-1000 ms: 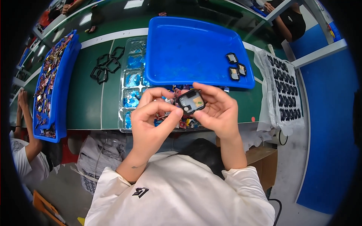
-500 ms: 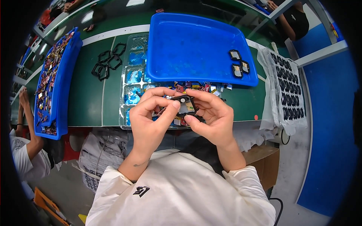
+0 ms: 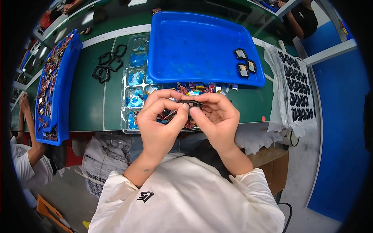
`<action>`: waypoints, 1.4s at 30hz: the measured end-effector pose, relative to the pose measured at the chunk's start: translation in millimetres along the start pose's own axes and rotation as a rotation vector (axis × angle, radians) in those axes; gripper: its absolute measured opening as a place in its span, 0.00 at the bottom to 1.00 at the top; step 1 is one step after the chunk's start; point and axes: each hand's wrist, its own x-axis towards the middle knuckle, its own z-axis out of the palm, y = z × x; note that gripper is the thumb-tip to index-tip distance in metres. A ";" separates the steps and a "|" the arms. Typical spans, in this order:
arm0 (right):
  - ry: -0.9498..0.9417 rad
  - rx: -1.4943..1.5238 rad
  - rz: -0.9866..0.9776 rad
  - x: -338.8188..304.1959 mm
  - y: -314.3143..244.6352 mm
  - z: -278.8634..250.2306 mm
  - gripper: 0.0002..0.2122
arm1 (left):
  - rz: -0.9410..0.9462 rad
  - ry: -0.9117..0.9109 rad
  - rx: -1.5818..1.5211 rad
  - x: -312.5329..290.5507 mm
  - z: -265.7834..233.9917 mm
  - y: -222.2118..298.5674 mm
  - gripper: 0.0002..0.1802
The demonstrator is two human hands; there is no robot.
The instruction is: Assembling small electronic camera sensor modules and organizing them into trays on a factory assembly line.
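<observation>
Between my two hands is a small black plastic frame (image 3: 193, 103), tilted so that mostly its edge shows. My left hand (image 3: 161, 120) pinches its left end between thumb and fingers. On the opposite end, the thumb and fingers of my right hand (image 3: 217, 118) are closed. Fingers cover much of the part, and its inner face is turned out of sight. Below and behind the hands lie many small red, silver and yellow electronic pieces (image 3: 169, 115). A clear compartment tray (image 3: 125, 103) with blue film pieces sits just left of them.
A large blue tray (image 3: 194, 50) holds three black frames (image 3: 243, 70) at its right. Several empty black frames (image 3: 115, 63) lie on the green table (image 3: 91, 89). A blue bin (image 3: 64, 89) of parts stands left; packed black parts (image 3: 297, 85) lie right. A co-worker's arm (image 3: 33, 128) shows left.
The black frame has been tipped in my hands from showing its open face to showing its edge. My right thumb has moved up onto it.
</observation>
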 end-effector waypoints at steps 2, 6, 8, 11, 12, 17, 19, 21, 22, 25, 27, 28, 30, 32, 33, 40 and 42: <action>0.011 0.014 -0.005 1.8 2.2 1.8 0.11 | 0.038 0.002 0.051 -1.6 0.3 1.7 0.02; 0.067 0.103 0.005 4.4 3.1 -0.5 0.07 | 0.251 0.015 0.293 -3.8 2.9 8.0 0.07; 0.051 0.138 0.023 6.5 4.1 -3.3 0.07 | 0.313 0.021 0.315 -5.0 2.0 12.1 0.09; 0.054 0.172 0.008 10.7 4.1 -7.6 0.09 | 0.405 0.034 0.313 -4.3 -3.1 14.4 0.13; 0.048 0.218 0.017 11.7 3.2 -6.0 0.09 | 0.404 0.034 0.313 -3.9 -6.2 14.2 0.13; 0.038 0.201 0.052 11.6 -1.7 -9.2 0.11 | 0.437 0.006 0.361 -2.8 -12.2 16.2 0.11; 0.065 0.121 0.021 12.4 -4.5 -8.7 0.11 | 0.407 -0.021 0.377 -5.1 -14.5 16.7 0.10; 0.079 0.029 -0.039 11.5 -3.4 -5.9 0.11 | 0.054 -0.165 0.074 -7.2 -14.7 14.5 0.08; 0.092 -0.063 -0.098 10.8 -2.4 -4.6 0.11 | 0.055 -0.166 0.072 -7.3 -12.9 14.4 0.08; 0.092 -0.099 -0.164 7.9 -0.9 -2.6 0.11 | -0.305 -0.174 -0.456 -7.9 -10.4 10.1 0.06; 0.079 -0.092 -0.150 6.2 -1.0 -3.2 0.11 | -0.303 -0.150 -0.435 -9.2 -9.0 8.2 0.06; 0.070 -0.086 -0.134 5.4 -1.7 -3.4 0.11 | -0.304 -0.128 -0.415 -9.6 -8.6 7.9 0.06; 0.064 -0.080 -0.115 2.7 -5.2 -1.7 0.10 | -0.281 -0.117 -0.391 -9.8 -8.5 6.0 0.05; 0.056 -0.074 -0.095 1.3 -6.1 -1.2 0.10 | -0.258 -0.104 -0.366 -9.7 -8.5 5.4 0.05; 0.053 -0.072 -0.101 1.2 -6.6 -1.9 0.10 | -0.258 -0.090 -0.368 -9.4 -7.8 6.5 0.05; 0.054 -0.016 -0.123 3.2 -3.0 -0.8 0.10 | -0.228 -0.075 -0.325 -6.4 -7.4 1.2 0.07; 0.060 -0.024 -0.138 4.8 1.2 -1.3 0.10 | -0.220 -0.071 -0.307 -5.5 -8.0 0.6 0.07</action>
